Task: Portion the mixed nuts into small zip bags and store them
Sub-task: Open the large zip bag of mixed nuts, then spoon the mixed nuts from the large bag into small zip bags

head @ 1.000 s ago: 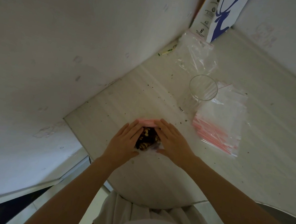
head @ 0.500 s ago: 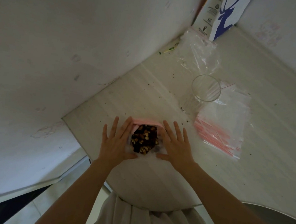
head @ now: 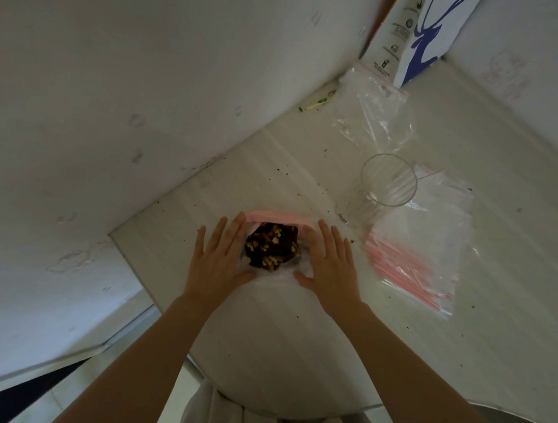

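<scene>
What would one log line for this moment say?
left hand: open, flat | right hand: open, flat | nut bag: between them | glass: upright, empty | spare bags: right of glass

flat left hand [head: 219, 260], right hand [head: 332, 268], filled nut bag [head: 272, 246] between

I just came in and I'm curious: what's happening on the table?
A person is packing mixed nuts. The left hand and right hand lie flat, fingers straight, either side of a small zip bag full of nuts. An empty glass and a stack of empty bags sit to the right.
</scene>
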